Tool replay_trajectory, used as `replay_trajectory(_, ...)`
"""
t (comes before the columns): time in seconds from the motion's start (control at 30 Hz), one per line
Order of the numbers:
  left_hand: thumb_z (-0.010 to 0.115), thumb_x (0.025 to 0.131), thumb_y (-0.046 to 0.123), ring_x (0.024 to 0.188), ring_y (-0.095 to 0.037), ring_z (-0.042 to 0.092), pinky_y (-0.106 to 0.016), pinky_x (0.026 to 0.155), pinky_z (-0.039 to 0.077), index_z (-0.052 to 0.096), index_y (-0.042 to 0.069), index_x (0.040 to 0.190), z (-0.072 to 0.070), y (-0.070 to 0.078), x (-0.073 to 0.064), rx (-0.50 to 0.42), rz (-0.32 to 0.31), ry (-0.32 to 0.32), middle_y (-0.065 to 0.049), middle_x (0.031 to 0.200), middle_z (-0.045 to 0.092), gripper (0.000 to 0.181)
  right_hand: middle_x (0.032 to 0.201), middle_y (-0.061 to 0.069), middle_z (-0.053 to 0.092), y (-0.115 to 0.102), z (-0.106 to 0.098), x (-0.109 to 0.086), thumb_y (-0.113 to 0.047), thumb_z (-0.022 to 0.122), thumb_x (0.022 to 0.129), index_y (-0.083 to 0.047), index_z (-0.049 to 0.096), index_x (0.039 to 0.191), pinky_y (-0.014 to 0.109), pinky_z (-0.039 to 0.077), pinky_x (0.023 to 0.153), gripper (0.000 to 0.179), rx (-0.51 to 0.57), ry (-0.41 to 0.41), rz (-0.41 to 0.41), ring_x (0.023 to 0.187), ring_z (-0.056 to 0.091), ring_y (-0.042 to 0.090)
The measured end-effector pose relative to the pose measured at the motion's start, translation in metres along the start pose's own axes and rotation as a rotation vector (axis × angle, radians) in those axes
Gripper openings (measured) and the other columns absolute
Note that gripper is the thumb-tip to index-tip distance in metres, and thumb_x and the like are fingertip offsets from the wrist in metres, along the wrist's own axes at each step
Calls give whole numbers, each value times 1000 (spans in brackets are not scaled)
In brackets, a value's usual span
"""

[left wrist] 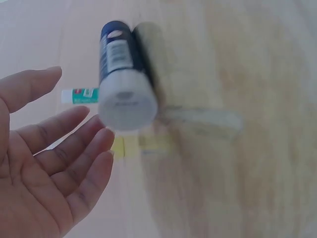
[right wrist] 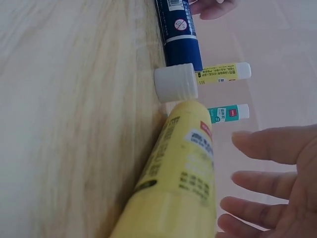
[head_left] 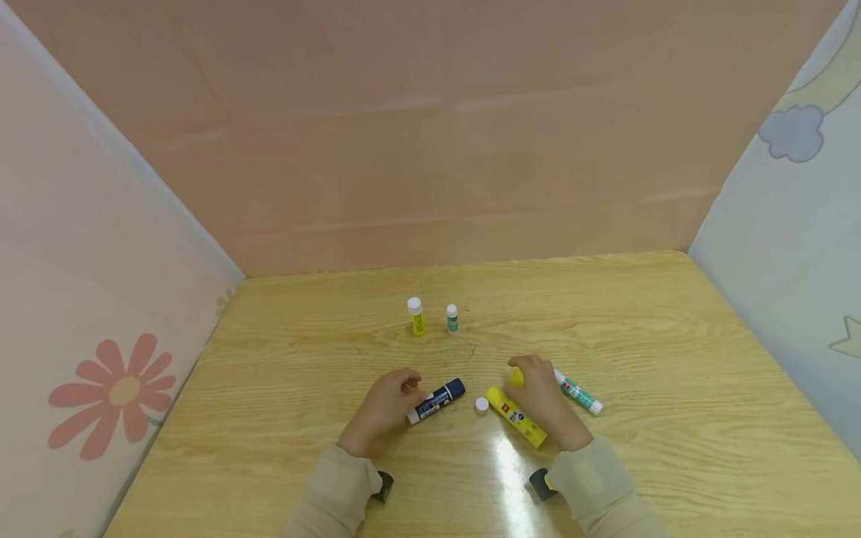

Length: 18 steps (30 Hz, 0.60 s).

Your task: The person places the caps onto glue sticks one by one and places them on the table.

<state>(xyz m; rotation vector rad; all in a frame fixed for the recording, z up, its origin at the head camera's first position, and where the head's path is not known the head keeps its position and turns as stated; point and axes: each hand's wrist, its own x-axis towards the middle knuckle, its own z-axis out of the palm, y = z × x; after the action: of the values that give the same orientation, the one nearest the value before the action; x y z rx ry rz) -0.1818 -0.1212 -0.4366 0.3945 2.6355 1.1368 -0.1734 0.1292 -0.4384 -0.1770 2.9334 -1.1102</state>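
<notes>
In the head view my left hand [head_left: 385, 407] is beside a dark blue glue stick [head_left: 437, 401] lying on the table. The left wrist view shows this hand's fingers [left wrist: 74, 144] relaxed and apart, with nothing held, near the stick's pale end. My right hand [head_left: 543, 396] hovers over the area between a lying yellow glue stick [head_left: 514, 415] and a lying teal-and-white glue stick [head_left: 580, 393]. Its fingers [right wrist: 257, 183] are spread in the right wrist view, holding nothing. Another bit of yellow [head_left: 517, 377] shows by its fingertips, the rest hidden behind the hand.
A small white cap [head_left: 481, 406] rests between the blue and yellow sticks. Farther back stand a yellow glue stick with a white cap [head_left: 415, 317] and a small teal one [head_left: 452, 320]. Fabric walls [head_left: 437, 149] enclose the wooden table [head_left: 269, 344] at the back and sides.
</notes>
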Motion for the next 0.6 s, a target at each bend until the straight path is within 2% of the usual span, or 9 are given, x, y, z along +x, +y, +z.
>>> replay_trajectory(0.13,56,84,21,93,-24,50,-38,76,43,52,0,112,-5,-1,2,-65,-73,60,-11,105,53,35,110,24,46,1,-1,-1,-5,60,77,7,52,107,48,38,82,34,-9,-36,6,103,38,39)
replay_trajectory(0.2,56,84,21,95,-25,49,-39,77,43,51,0,113,-8,-1,4,-92,-90,88,-13,106,52,36,111,24,46,1,-1,-1,-5,59,77,7,52,107,49,38,82,33,-11,-50,0,103,37,40)
replay_trajectory(0.37,57,84,20,95,-27,49,-40,77,43,52,-1,111,-14,-4,11,-104,-82,132,-14,106,52,35,111,24,46,4,0,0,-5,58,79,6,52,108,51,37,83,32,-27,-75,-7,105,36,41)
replay_trajectory(0.6,58,83,18,96,-27,49,-40,78,43,53,-2,110,-21,-9,19,-119,-97,161,-12,106,54,34,111,22,46,5,1,1,-3,59,78,5,52,108,50,37,83,32,-23,-94,-3,105,37,39)
